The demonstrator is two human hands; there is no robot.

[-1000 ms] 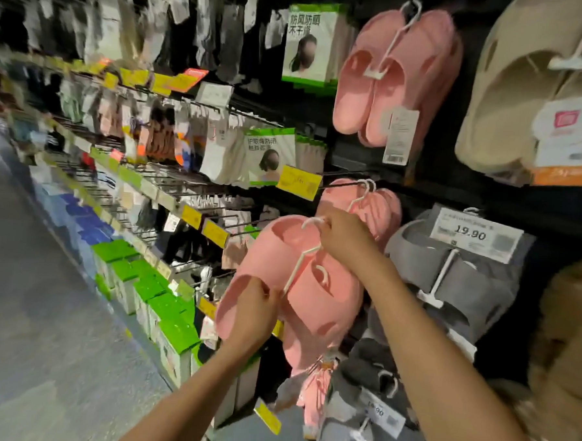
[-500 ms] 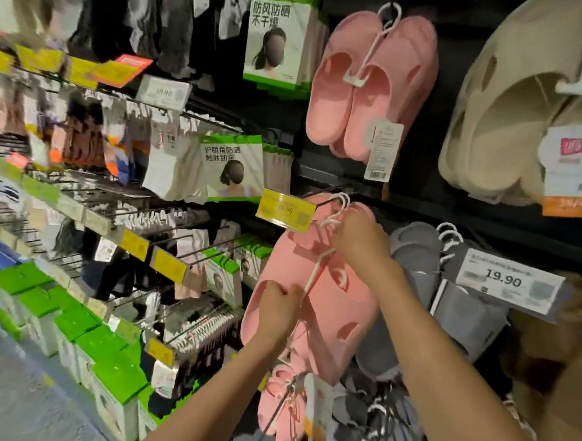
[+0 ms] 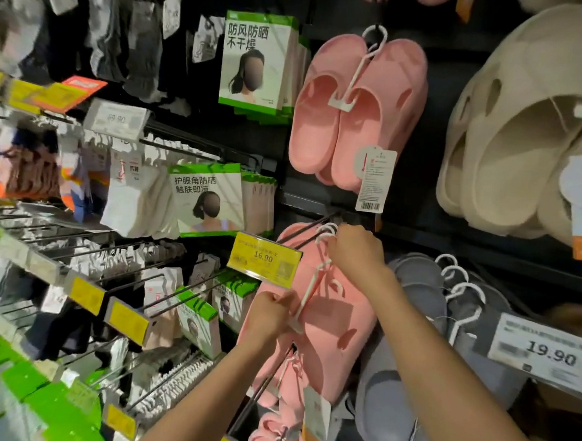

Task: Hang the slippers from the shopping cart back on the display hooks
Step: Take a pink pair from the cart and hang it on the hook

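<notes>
Slippers (image 3: 324, 326), the pink pair on their white hanger (image 3: 307, 293), are up at the rack now, hanging just behind the yellow price tag (image 3: 264, 259). My right hand (image 3: 357, 249) has its fingers curled round the top of the hanger, pinching the loop right at the black hook (image 3: 304, 231) that sticks out from the wall. My left hand (image 3: 271, 312) grips the lower end of the hanger where it clips the pair together, steadying the weight from below.

I judge this pair to be nearly home. The loop sits at the hook, but my fingers cover the spot, so I cannot tell whether it is fully over the wire or only resting against it. What is left for this pair, I think, is to slide the loop on properly and let go with both hands.

Another pink pair (image 3: 356, 112) already hangs on the row above, and grey slippers (image 3: 417, 294) hang just beside mine. The shopping cart is out of sight, so I cannot say how many more pairs wait there.
</notes>
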